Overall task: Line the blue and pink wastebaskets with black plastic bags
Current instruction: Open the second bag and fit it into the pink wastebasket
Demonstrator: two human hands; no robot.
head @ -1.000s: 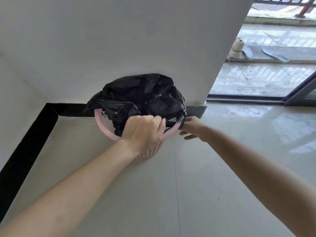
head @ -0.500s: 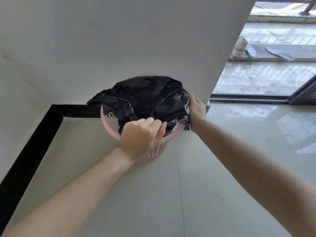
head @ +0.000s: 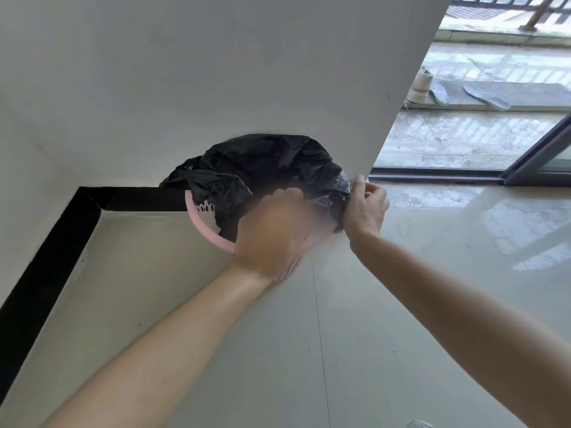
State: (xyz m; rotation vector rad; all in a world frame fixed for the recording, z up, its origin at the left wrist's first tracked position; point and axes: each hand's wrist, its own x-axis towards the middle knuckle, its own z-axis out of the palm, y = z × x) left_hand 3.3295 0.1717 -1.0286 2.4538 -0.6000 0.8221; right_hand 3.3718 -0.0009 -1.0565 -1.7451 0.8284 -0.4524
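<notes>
Standing against the white wall, close to that wall's outer corner, the pink wastebasket rests on the pale tiled floor with a black plastic bag bunched in and over its mouth. The bag's edge is folded down over the far and right parts of the rim, while the near-left arc of pink rim is bare, with the basket's perforated side showing just under it. A loose flap of bag hangs out to the left, over the black skirting at the foot of the wall.

The left hand is at the near side of the rim, in front of the basket, and is smeared with motion blur; it looks curled over the rim, but whether it grips the bag or the basket cannot be told. The right hand is at the basket's right side, fingers closed on the bag's edge where it drapes outside the rim, thumb up beside the wall corner.

Beyond the wall corner, to the right, a sliding door track crosses the floor, and further out on the balcony a white shoe stands beside two insoles.
</notes>
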